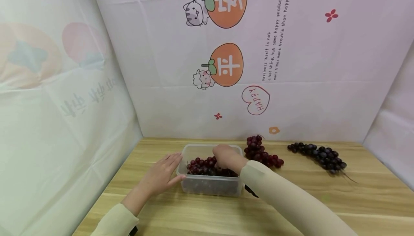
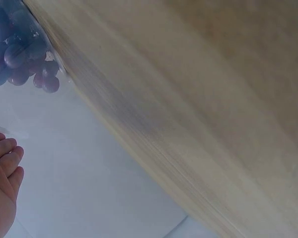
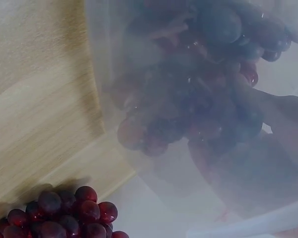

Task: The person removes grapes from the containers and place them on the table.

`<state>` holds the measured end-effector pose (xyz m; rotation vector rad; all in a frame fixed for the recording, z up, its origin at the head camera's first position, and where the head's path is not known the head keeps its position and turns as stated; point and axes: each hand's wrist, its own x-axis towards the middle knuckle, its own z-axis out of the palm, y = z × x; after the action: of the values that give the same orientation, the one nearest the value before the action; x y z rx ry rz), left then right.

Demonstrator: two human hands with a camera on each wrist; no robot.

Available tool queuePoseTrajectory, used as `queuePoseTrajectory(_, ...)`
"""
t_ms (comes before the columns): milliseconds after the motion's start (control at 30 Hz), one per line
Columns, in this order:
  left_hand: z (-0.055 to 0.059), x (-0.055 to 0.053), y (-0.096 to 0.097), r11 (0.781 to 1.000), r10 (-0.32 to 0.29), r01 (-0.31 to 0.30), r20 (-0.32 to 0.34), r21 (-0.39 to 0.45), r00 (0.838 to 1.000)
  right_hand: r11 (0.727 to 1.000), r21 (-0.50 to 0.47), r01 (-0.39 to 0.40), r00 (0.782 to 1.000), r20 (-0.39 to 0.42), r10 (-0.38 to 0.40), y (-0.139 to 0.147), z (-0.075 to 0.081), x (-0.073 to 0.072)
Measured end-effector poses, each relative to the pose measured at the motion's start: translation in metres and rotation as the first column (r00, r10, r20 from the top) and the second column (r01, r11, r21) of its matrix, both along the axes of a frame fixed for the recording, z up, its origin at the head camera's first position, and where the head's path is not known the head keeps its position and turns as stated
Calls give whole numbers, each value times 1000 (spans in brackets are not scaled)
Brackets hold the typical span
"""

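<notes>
On the left, white cloth (image 1: 97,131) is hung beside the wood-grained table (image 1: 119,185) and is continued behind it, where orange fruit and lettering are printed. The left rim of the clear tub (image 1: 210,187) is touched by the left hand (image 1: 161,174), its fingers straight. Inside, the grapes (image 1: 200,163) are reached by the right hand (image 1: 227,157); whether any are gripped cannot be told. Red grapes (image 1: 262,155) are laid just beside the tub, black grapes (image 1: 323,157) farther right. At far right, more cloth is hung.
</notes>
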<state>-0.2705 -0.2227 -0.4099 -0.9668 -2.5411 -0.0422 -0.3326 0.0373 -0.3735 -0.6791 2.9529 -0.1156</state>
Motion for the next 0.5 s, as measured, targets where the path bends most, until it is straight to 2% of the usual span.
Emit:
queuePoseTrajectory(267, 0, 1, 0, 1000, 9, -9, -1, -3, 1000, 999, -30, 32, 999, 3, -32, 4, -6, 6)
queuePoseTrajectory(500, -1, 0, 0, 1000, 13, -13, -5, -7, 1000, 998, -50, 23, 999, 27, -22, 4, -9, 8)
